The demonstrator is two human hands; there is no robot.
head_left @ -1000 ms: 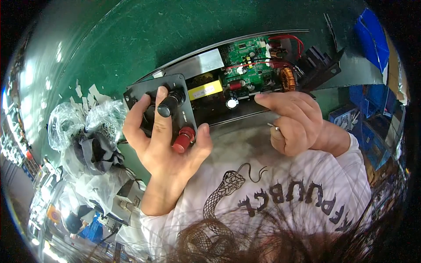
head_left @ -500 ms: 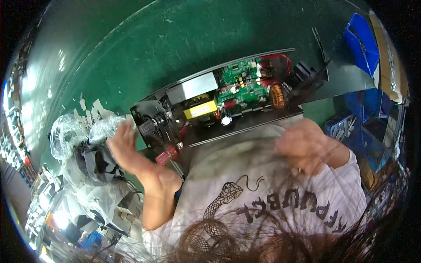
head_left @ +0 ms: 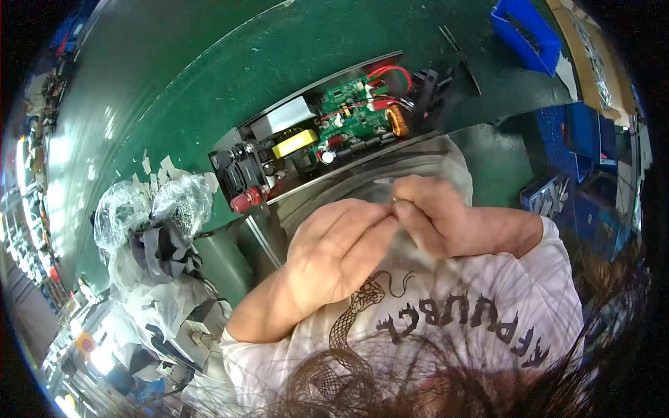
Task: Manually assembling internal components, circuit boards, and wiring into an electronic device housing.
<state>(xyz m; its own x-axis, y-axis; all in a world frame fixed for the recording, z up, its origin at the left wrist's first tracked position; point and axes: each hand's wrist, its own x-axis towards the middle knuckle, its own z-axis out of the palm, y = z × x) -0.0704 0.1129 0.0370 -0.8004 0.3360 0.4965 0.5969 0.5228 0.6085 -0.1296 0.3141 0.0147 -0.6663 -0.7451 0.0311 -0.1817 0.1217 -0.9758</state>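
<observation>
My left hand (head_left: 334,244) and my right hand (head_left: 435,212) meet in front of my shirt, fingertips pinched together. Whatever they pinch, if anything, is too small or hidden to make out. Just beyond them an opened electronic unit lies on the green table, its black metal housing (head_left: 362,159) holding a green circuit board (head_left: 348,124). A yellow-wrapped transformer (head_left: 295,143), a copper coil (head_left: 397,120) and a silver metal block (head_left: 282,117) sit inside. A black fan (head_left: 239,169) and a red knob-like terminal (head_left: 246,200) are at its left end. Neither hand touches the unit.
Clear plastic bags (head_left: 182,202) and black wrapping (head_left: 165,249) are heaped at the left, near torn white paper scraps (head_left: 167,169). A blue bin (head_left: 526,35) stands at the far right, beside a cardboard box (head_left: 582,56). Thin black strips (head_left: 460,59) lie near the bin.
Both hands have come together from opposite sides of the unit; the left moved right, the right slightly left. The view has shifted, so the unit appears higher and farther left.
</observation>
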